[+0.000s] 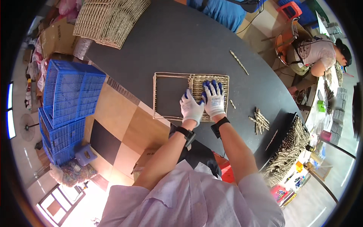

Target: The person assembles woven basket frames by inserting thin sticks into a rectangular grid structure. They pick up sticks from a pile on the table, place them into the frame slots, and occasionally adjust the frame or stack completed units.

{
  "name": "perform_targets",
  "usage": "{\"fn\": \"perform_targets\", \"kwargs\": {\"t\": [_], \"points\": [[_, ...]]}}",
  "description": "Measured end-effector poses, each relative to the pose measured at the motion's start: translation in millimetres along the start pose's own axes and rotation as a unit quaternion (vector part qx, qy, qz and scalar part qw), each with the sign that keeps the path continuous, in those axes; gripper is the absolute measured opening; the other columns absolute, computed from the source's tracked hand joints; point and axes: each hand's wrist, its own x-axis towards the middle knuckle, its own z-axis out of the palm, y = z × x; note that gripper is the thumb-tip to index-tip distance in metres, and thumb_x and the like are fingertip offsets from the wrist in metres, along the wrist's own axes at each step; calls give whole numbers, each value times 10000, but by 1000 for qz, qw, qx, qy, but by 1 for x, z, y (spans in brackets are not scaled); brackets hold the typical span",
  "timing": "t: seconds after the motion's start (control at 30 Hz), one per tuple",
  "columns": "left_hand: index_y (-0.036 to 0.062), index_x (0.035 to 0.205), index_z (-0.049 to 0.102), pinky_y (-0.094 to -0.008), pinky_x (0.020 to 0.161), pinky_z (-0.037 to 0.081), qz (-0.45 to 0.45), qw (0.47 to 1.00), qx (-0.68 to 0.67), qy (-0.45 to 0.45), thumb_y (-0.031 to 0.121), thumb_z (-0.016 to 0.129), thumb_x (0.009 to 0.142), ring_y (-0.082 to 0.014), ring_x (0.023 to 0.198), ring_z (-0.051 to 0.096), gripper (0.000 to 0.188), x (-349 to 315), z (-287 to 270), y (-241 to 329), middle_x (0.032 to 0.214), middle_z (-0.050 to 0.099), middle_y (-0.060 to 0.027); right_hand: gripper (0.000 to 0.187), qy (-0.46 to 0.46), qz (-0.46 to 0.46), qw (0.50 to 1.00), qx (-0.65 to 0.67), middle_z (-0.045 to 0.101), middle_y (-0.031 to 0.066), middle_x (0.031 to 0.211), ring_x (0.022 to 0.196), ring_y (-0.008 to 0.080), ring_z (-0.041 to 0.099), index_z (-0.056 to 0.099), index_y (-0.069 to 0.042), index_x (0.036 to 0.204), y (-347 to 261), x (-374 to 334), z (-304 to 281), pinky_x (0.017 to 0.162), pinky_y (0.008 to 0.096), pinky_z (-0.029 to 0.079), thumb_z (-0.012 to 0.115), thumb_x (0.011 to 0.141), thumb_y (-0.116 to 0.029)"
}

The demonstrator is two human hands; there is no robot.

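A rectangular frame of twisted straw-coloured cord (154, 92) lies flat on the dark table. Close-set braided sticks (197, 84) fill its right part, while the left part shows bare tabletop. Both my hands wear white gloves with blue fingertips. My right hand (214, 100) rests on the braided rows, fingers spread and stretched out. Beside it, my left hand (191, 108) lies over the frame's middle bar, its fingers extended and its thumb toward the right hand. Neither hand visibly grips anything. The palms hide part of the rows and the near bar.
Loose braided sticks (259, 121) lie to the right, with a single one (239, 62) farther off. A black tray (278, 145) heaped with sticks stands at the right edge. Finished woven panels (109, 22) sit far left, near blue crates (72, 94). A person (317, 55) works at another table.
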Motion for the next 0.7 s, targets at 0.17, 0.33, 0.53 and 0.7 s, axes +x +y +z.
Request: {"fn": "perform_targets", "kwargs": {"t": [0.17, 0.33, 0.53, 0.7], "points": [[13, 1277, 461, -403, 930, 464, -124, 987, -100, -24, 447, 778, 693, -324, 1091, 588, 794, 37, -9, -18, 1145, 616, -181, 486, 23, -9, 999, 21, 480, 96, 1362, 1354, 304, 322, 523, -113, 1292, -4, 1, -3, 1143, 506, 178, 603, 841, -276], [-2, 1129, 565, -364, 834, 493, -77, 980, -139, -119, 349, 783, 729, -268, 952, 642, 576, 46, -26, -15, 1044, 666, -141, 483, 56, -12, 998, 34, 496, 116, 1326, 1297, 346, 373, 533, -112, 1270, 1, -2, -2, 1116, 533, 214, 619, 818, -258], [8, 1044, 626, -350, 775, 499, -87, 950, -262, -144, 325, 757, 772, -233, 862, 655, 438, 54, -19, -21, 985, 680, -136, 446, 82, -9, 996, 43, 502, 122, 1296, 1267, 347, 400, 556, -114, 1222, -1, -7, 2, 1097, 528, 244, 635, 804, -249], [18, 1063, 612, -419, 868, 485, -32, 997, -13, -66, 432, 729, 739, -327, 1026, 611, 538, 52, -11, -16, 1063, 644, -179, 426, 78, -5, 996, 46, 504, 114, 1294, 1249, 338, 403, 563, -123, 1190, 1, -4, 4, 1079, 533, 261, 647, 793, -253]]}}
